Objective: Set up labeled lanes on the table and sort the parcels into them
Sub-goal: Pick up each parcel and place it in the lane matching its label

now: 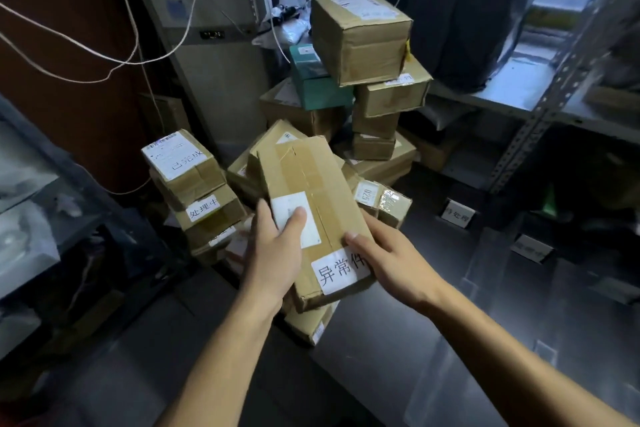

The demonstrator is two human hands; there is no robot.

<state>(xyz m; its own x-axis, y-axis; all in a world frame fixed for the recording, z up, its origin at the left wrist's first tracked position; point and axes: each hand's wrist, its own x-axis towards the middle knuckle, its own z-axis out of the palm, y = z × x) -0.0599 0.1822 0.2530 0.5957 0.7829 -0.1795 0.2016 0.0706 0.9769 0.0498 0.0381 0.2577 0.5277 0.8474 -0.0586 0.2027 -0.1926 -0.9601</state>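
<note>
- Head view: my fingers under the long cardboard parcel [308,204] at centre frame are hidden, and its white label [341,270] is partly covered by my right thumb.
- The two small signs [458,213] on the dark table [398,357] at right are too dim to read.
- My left hand [273,253] clasps the parcel's near left edge, thumb lying across a white sticker.
- My right hand [388,260] grips the near right corner, thumb pressed on top.
- The parcel sits tilted above the table, before the box pile [360,45].
</note>
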